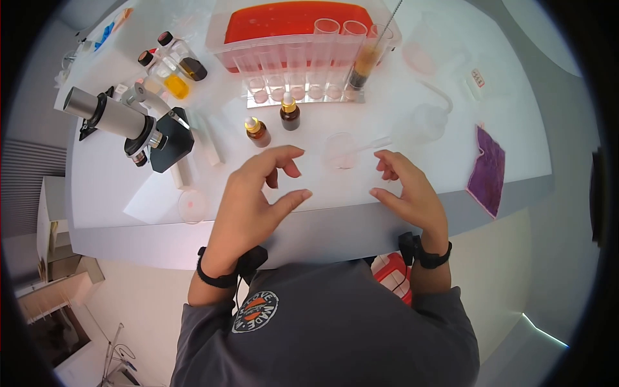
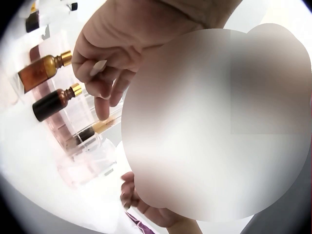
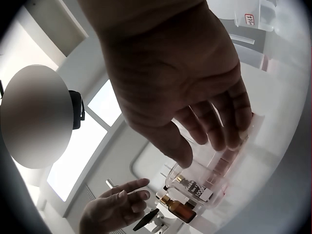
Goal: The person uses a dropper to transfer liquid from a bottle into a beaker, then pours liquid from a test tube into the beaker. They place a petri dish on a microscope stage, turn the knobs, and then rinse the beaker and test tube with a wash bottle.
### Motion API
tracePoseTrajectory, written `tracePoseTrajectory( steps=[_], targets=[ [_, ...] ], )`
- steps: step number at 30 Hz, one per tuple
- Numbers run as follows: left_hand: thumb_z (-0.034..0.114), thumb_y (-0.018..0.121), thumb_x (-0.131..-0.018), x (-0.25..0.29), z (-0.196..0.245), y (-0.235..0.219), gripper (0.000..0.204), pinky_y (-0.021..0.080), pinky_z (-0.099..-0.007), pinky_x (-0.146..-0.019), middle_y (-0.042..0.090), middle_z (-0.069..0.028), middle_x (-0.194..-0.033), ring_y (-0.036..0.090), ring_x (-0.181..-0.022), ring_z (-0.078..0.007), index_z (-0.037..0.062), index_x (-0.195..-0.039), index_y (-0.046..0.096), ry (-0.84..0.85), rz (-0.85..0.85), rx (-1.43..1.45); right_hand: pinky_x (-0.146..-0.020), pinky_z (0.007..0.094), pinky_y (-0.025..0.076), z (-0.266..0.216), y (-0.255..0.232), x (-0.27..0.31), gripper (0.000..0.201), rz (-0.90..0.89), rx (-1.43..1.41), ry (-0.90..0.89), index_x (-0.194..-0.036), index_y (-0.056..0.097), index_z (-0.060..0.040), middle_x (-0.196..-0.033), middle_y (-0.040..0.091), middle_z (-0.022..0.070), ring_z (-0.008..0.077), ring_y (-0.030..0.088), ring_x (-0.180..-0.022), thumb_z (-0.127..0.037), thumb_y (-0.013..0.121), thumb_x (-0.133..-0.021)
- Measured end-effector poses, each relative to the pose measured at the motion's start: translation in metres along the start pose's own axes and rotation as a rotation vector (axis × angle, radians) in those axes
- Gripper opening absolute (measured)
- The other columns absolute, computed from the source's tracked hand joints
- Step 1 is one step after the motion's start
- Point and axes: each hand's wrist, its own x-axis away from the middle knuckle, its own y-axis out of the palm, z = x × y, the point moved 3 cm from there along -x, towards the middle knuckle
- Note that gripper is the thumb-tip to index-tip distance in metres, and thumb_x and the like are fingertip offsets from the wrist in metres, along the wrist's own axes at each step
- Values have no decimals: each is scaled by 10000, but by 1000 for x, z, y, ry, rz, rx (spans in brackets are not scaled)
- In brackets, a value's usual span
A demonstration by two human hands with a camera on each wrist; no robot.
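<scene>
My left hand (image 1: 248, 193) hovers over the front of the white table, thumb and fingers loosely bent and holding nothing. Opposite it, my right hand (image 1: 416, 197) is also empty, its fingers relaxed toward the left. Just beyond the gap between them stands a clear glass beaker (image 1: 340, 155); the right wrist view shows printed markings on this beaker (image 3: 197, 190). Two brown dropper bottles with gold collars, one nearer (image 1: 258, 133) and one farther back (image 1: 291, 116), stand upright beyond my left fingers. Neither hand touches the beaker or the bottles.
Behind the bottles, a clear rack (image 1: 306, 101) holds several large test tubes, one tube (image 1: 364, 64) with dark and amber layers and a thin rod. A tub of red liquid (image 1: 222, 48) stands behind. A microscope (image 1: 122, 119) is left, a purple cloth (image 1: 489, 171) right.
</scene>
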Motion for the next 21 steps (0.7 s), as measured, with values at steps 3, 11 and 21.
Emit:
tracePoseTrajectory(
  steps=[3, 11, 21],
  targets=[
    [10, 792, -756, -4, -9, -16, 403, 435, -232, -703, 595, 3, -864, 493, -750, -90, 40, -1119, 618, 17, 87, 94, -850, 362, 484, 0, 7, -10, 688, -87, 51, 42, -1341, 476, -36, -1116, 562, 116, 246, 549, -907, -152, 800, -745],
    [36, 787, -793, -21, -25, -57, 336, 412, -192, -685, 508, 33, -836, 445, -739, -48, 42, -1090, 630, 13, 440, 156, -893, 363, 471, 20, 16, -64, 780, -251, -25, -126, -1329, 516, -34, -1194, 544, 119, 263, 541, -1008, -193, 868, -651],
    [55, 803, -781, -31, -53, -49, 355, 420, -221, -670, 528, 8, -864, 433, -747, -93, 57, -1122, 704, 2, 381, -35, -942, 376, 449, 23, 21, -74, 674, -232, -21, -217, -1215, 590, -29, -1111, 581, 125, 316, 547, -1073, -184, 882, -628]
  ],
)
